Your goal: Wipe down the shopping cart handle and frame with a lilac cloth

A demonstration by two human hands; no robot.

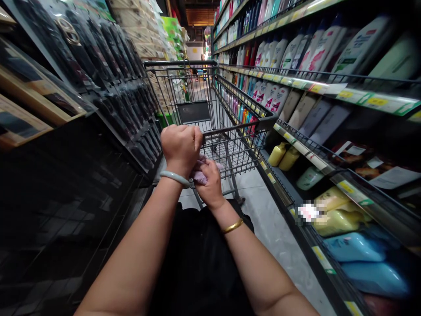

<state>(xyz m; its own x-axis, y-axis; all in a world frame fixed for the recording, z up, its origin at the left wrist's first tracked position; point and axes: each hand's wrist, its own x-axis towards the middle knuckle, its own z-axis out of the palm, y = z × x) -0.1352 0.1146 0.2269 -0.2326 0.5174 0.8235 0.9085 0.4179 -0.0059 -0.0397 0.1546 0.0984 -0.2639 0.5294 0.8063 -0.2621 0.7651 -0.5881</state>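
My left hand (182, 147), with a pale bangle at the wrist, is closed in a fist around the dark handle of a wire shopping cart (235, 130). Just below and to its right, my right hand (210, 184), with a gold bangle, has its fingers closed on a crumpled lilac cloth (200, 177). Part of the cloth is hidden behind the fingers and my left wrist. Through the wires, the cart's basket shows bare mesh and a dark panel (193, 112).
Shelves of bottles (276, 96) run along the right, close to the cart. On the left stand a rack of dark packaged goods (108, 66) and wooden-framed boxes (39, 87). Stacked packs (138, 26) line the aisle further ahead. Grey floor (263, 210) shows beside the cart.
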